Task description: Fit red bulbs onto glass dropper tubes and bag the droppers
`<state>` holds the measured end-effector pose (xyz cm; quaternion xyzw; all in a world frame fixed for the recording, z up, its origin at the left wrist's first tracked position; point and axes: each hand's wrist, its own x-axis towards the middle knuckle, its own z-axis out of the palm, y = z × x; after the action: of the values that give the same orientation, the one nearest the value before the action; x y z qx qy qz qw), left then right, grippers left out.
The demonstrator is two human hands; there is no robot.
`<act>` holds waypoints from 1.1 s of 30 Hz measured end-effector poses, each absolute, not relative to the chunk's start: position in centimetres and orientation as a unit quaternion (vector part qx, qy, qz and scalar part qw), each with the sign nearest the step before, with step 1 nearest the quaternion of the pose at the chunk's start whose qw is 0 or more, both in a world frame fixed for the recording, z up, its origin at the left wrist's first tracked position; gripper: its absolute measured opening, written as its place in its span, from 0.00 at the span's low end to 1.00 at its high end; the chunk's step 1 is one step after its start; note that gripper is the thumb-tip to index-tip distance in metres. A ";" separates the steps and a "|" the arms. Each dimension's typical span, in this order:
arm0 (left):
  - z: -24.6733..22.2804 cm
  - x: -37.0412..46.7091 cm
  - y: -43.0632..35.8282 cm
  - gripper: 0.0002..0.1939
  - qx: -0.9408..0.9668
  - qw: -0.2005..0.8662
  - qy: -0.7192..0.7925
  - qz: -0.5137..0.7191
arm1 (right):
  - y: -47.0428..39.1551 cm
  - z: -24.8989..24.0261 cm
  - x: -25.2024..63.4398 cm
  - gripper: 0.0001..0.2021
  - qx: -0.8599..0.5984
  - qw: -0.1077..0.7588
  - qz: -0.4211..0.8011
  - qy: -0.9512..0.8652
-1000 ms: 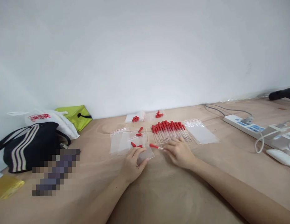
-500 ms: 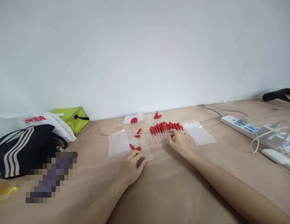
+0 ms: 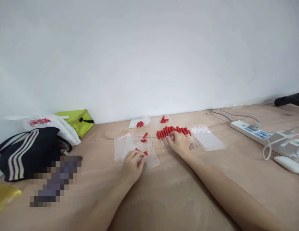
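Thin clear droppers with red bulbs (image 3: 161, 134) lie side by side in a row, bulbs away from me. Over the middle of this row is my right hand (image 3: 180, 143), thumb and forefinger bent together on a dropper; the fingertips are partly hidden. My left hand (image 3: 133, 165) rests on the near edge of some clear zip bags (image 3: 151, 163), fingers curved and thumb apart. Its fingertips are close to a red dropper bulb (image 3: 145, 153) on the bags. Another loose red bulb (image 3: 143, 140) lies just beyond.
Two small groups of red bulbs (image 3: 140, 124) lie on bags near the wall. More zip bags (image 3: 208, 138) are right of the row. A power strip (image 3: 250, 130) with cables stands far right. A black striped bag (image 3: 31, 154), a white plastic bag (image 3: 60, 125) and a green bag (image 3: 78, 123) are left.
My right hand has shifted slightly left along the dropper row. My left hand has moved a little, with its fingers now covering more of one red bulb. The view has turned slightly left.
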<state>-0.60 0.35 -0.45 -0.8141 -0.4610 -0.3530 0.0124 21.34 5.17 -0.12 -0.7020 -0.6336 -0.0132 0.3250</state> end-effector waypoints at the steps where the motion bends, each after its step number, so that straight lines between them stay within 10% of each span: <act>1: -0.5 -0.9 0.7 0.08 -0.804 0.023 -0.472 -0.360 | 4.8 0.0 21.0 0.10 -0.690 0.324 -0.011 -0.648; 22: -1.7 -1.4 1.4 0.03 -0.806 -0.016 -0.442 -0.394 | 6.3 1.7 12.4 0.14 -0.743 0.133 0.075 -0.652; 33: -0.5 0.2 -0.9 0.05 -0.786 -0.096 -0.428 -0.435 | 0.1 -1.1 21.8 0.20 -0.530 0.280 -0.165 -0.783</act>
<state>0.19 -0.93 -0.54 -0.7861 -0.4280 -0.4354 -0.0960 21.76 0.14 -1.11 -0.5303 -0.7831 -0.1646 0.2798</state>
